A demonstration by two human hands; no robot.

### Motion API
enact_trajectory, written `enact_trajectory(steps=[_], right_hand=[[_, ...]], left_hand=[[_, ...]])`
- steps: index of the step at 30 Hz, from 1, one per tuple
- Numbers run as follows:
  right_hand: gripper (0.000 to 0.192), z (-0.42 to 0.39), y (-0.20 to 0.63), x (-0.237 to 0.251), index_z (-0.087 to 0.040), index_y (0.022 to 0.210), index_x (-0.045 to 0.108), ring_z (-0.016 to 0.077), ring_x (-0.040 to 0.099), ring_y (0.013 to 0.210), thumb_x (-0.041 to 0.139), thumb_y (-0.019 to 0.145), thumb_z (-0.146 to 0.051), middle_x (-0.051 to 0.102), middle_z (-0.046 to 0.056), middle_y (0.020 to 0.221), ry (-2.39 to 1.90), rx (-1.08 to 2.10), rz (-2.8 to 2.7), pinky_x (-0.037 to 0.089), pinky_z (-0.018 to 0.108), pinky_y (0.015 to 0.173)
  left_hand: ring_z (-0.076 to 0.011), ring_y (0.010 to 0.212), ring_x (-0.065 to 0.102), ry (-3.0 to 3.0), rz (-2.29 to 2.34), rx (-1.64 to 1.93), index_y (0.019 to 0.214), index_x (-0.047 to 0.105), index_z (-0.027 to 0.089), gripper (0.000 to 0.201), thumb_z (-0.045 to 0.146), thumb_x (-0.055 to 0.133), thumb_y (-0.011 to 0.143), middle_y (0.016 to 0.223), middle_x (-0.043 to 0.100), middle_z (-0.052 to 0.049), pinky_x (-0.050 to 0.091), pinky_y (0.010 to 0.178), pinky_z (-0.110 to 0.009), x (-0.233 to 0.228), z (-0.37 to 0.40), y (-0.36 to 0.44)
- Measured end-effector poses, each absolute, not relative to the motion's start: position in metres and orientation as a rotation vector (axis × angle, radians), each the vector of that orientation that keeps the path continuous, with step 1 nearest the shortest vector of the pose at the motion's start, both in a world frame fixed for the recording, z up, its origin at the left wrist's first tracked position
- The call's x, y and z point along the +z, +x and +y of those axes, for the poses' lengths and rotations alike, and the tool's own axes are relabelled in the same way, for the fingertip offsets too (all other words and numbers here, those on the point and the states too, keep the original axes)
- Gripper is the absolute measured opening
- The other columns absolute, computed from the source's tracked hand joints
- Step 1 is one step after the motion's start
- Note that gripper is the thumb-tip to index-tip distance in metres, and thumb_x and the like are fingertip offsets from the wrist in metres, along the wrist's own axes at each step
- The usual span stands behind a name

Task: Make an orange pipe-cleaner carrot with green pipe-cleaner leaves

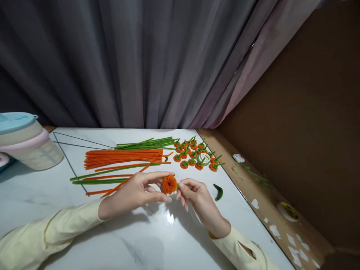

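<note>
A small round pumpkin (169,184) of ribbed orange pipe cleaner is held up above the table, its dark centre facing me. My right hand (198,197) pinches it at its right side, where a bit of green stem shows between thumb and fingers. My left hand (142,191) curves around its left side with fingers and thumb apart. The left index fingertip touches the top edge, while the thumb lies below with a small gap. Whether the other left fingers press on its back is hidden. A curved dark green pipe-cleaner piece (218,192) lies right of my right hand.
Behind my hands lie orange pipe cleaners (120,158) and green ones (146,143). Several finished orange pumpkins (184,164) with green stems surround a tape roll (203,159). A lidded cup (30,144) stands left. Another tape roll (288,211) sits on the brown ledge at right.
</note>
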State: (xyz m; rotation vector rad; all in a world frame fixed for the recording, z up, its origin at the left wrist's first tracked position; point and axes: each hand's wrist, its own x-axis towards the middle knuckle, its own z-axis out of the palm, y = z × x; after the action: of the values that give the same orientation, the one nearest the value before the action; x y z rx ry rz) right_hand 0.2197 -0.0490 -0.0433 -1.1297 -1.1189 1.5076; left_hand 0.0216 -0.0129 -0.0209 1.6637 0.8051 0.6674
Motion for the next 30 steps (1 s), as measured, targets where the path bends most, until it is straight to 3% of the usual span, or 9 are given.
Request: enact_trajectory(steps=[5, 8, 11, 14, 19, 25, 30], right_hand=[[0.038, -0.053, 0.21, -0.055, -0.013, 0.072, 0.061, 0.007, 0.047, 0.043, 0.062, 0.079, -0.05, 0.06, 0.0, 0.059, -1.077, 1.652, -1.191, 0.038, 0.018, 0.039], [0.032, -0.054, 0.212, -0.055, -0.016, 0.089, 0.065, 0.0159, 0.06, 0.07, 0.06, 0.082, -0.047, 0.067, 0.007, 0.082, -1.115, 1.178, -1.555, 0.051, 0.027, 0.058], [0.032, -0.057, 0.215, -0.052, -0.02, 0.113, 0.058, 0.0226, 0.057, 0.099, 0.063, 0.083, -0.03, 0.064, 0.011, 0.106, -1.053, 0.486, -1.838, 0.05, 0.039, 0.082], [0.043, -0.063, 0.215, -0.051, -0.02, 0.126, 0.05, 0.0217, 0.056, 0.094, 0.059, 0.084, -0.014, 0.063, 0.011, 0.104, -0.942, 0.215, -1.957, 0.05, 0.038, 0.079], [0.052, -0.068, 0.21, -0.055, -0.02, 0.136, 0.041, 0.0189, 0.056, 0.091, 0.049, 0.087, -0.004, 0.06, 0.011, 0.102, -0.838, 0.225, -1.988, 0.05, 0.033, 0.076], [0.058, -0.068, 0.211, -0.054, -0.023, 0.14, 0.036, 0.0194, 0.055, 0.096, 0.056, 0.086, -0.011, 0.056, 0.011, 0.106, -0.87, 0.292, -1.977, 0.051, 0.032, 0.081], [0.059, -0.069, 0.212, -0.054, -0.022, 0.143, 0.031, 0.0188, 0.053, 0.095, 0.044, 0.088, -0.004, 0.053, 0.011, 0.104, -0.863, 0.342, -2.025, 0.051, 0.031, 0.079]], left_hand=[[-0.015, 0.067, 0.057, 2.086, 0.844, 0.899, 0.118, 0.063, 0.021, 0.044, 0.036, 0.068, 0.077, 0.086, 0.068, -0.005, 0.048, 0.064, -0.025, -0.025, -0.021, 0.02], [-0.0142, 0.065, 0.054, 2.279, 0.784, 0.959, 0.117, 0.063, 0.02, 0.037, 0.032, 0.064, 0.082, 0.08, 0.065, -0.005, 0.045, 0.062, -0.023, -0.027, -0.022, 0.017], [-0.0131, 0.062, 0.05, 2.364, 0.754, 0.916, 0.114, 0.063, 0.018, 0.033, 0.033, 0.06, 0.085, 0.076, 0.062, -0.004, 0.043, 0.06, -0.022, -0.027, -0.022, 0.015], [-0.0123, 0.059, 0.047, 2.336, 0.76, 0.844, 0.107, 0.065, 0.019, 0.03, 0.038, 0.06, 0.084, 0.071, 0.059, -0.001, 0.041, 0.057, -0.021, -0.028, -0.023, 0.016], [-0.0128, 0.064, 0.051, 2.113, 0.793, 0.679, 0.091, 0.069, 0.018, 0.02, 0.032, 0.055, 0.088, 0.072, 0.059, 0.0, 0.041, 0.059, -0.02, -0.021, -0.024, 0.019], [-0.0109, 0.062, 0.052, 1.826, 0.839, 0.624, 0.073, 0.069, 0.013, 0.033, 0.031, 0.047, 0.09, 0.066, 0.058, 0.0, 0.041, 0.059, -0.019, -0.013, -0.02, 0.023], [-0.01, 0.06, 0.051, 1.695, 0.802, 0.604, 0.083, 0.072, 0.015, 0.026, 0.031, 0.053, 0.087, 0.062, 0.06, 0.001, 0.041, 0.058, -0.018, -0.02, -0.018, 0.023]])
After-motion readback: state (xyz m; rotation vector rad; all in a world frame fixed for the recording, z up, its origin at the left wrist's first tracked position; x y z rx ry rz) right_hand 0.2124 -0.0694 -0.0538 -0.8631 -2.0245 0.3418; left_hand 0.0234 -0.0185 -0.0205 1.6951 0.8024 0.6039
